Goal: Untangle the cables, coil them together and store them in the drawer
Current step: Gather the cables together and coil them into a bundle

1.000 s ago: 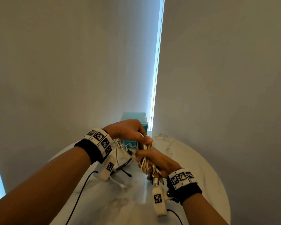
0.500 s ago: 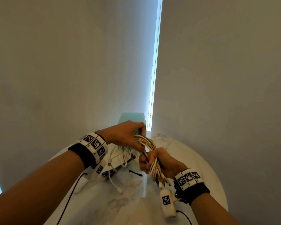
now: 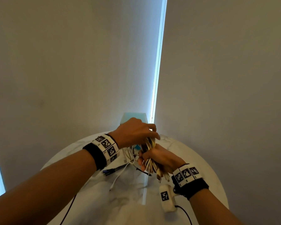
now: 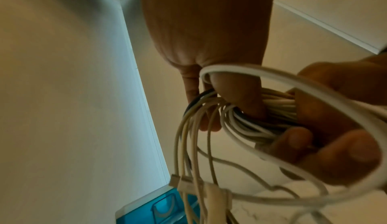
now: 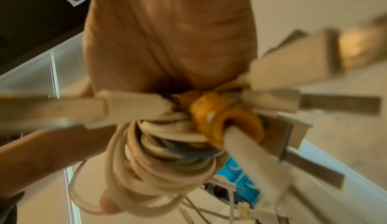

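A bundle of white cables point(image 3: 150, 153), with one dark strand, is held above the round marble table point(image 3: 193, 153). My right hand point(image 3: 159, 159) grips the bundle's lower part, and several plug ends point(image 3: 162, 176) stick out below the fist. My left hand point(image 3: 136, 132) curls over the loops at the top, thumb and fingers round the strands point(image 4: 247, 111). In the right wrist view the coiled cable point(image 5: 163, 161) fills the fist, plugs point(image 5: 134, 105) fanning out. Loose cable ends point(image 3: 120, 176) hang down to the table. A blue drawer unit point(image 3: 133, 117) stands behind the hands.
A small white device with a dark plug point(image 3: 109, 171) lies on the table under the left wrist. Thin black leads point(image 3: 68, 208) run from both wrist cameras across the table. Plain walls meet in a corner with a bright light strip point(image 3: 157, 62) behind the table.
The left hand has shifted over the top of the bundle, closing on the loops. The right hand keeps its grip. The view has tilted slightly.
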The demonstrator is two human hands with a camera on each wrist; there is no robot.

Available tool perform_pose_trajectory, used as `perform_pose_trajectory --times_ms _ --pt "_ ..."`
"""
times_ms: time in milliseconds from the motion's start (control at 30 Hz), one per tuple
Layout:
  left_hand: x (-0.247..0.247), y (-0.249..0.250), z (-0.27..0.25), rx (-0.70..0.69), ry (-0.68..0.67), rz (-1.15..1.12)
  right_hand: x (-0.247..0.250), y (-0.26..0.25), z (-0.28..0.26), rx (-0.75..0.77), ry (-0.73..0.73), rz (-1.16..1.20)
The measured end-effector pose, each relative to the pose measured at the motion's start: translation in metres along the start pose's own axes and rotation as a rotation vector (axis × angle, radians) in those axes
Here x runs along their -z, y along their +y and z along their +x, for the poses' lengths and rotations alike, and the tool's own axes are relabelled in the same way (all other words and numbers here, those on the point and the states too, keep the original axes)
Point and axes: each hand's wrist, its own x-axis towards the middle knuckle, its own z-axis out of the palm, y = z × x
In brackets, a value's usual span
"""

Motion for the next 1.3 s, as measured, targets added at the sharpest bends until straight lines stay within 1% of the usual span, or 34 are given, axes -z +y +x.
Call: perform_pose_trajectory --times_ms 67,167,267,300,333,400,467,567,633,700,767,833,900,933,1000,1067,1133,1200,1300 --pt "-0.006 -0.001 -0.003 -0.012 0.034 0.062 -0.003 -0.005 -0.002 -0.005 0.04 -0.117" --pt "-0.009 -0.006 -0.005 0.005 0.111 0.079 -0.007 -0.013 0.0 0.02 0.094 -0.317" --pt "-0.006 -0.011 -0.001 -0.003 0.184 0.061 -0.005 -0.014 0.006 0.04 0.147 -0.401" --pt "-0.004 -0.014 0.001 -0.015 0.205 0.053 -0.004 -0.015 0.008 0.05 0.146 -0.401" --pt "-0.001 -0.016 0.002 -0.026 0.221 0.04 -0.002 -0.014 0.01 0.062 0.125 -0.343" --pt "0.004 -0.02 0.005 -0.048 0.237 -0.001 0.0 -0.011 0.01 0.085 0.033 -0.1" --pt "0.008 -0.022 0.006 -0.049 0.221 -0.062 0.002 -0.008 0.008 0.144 -0.035 0.038" --pt "0.009 -0.026 0.003 0.056 0.165 -0.226 0.006 -0.006 0.008 0.249 0.024 0.007" --pt "0.007 -0.029 -0.001 0.141 0.147 -0.359 0.008 -0.007 0.014 0.239 0.028 -0.032" --pt "0.008 -0.033 -0.001 0.241 0.074 -0.499 0.011 -0.011 0.017 0.195 -0.004 -0.073" --pt "0.012 -0.037 0.001 0.34 -0.103 -0.571 0.014 -0.015 0.019 0.16 -0.071 -0.098" --pt "0.014 -0.041 0.002 0.377 -0.263 -0.595 0.015 -0.017 0.019 0.137 -0.147 -0.075" --pt "0.012 -0.044 0.002 0.394 -0.333 -0.619 0.012 -0.014 0.023 0.09 -0.188 -0.078" --pt "0.01 -0.044 0.002 0.394 -0.341 -0.623 0.01 -0.011 0.026 0.063 -0.19 -0.09" --pt "0.005 -0.041 0.003 0.359 -0.317 -0.553 0.007 -0.002 0.033 0.027 -0.173 -0.079" --pt "-0.001 -0.036 0.003 0.33 -0.271 -0.463 0.003 0.009 0.038 0.008 -0.148 0.001" --pt "-0.005 -0.032 0.003 0.331 -0.283 -0.435 -0.001 0.018 0.039 0.011 -0.126 0.072" --pt "-0.005 -0.032 0.003 0.325 -0.383 -0.424 -0.001 0.03 0.042 0.025 -0.107 0.09" --pt "0.002 -0.036 0.004 0.287 -0.624 -0.536 0.003 0.051 0.047 0.048 -0.087 0.08"
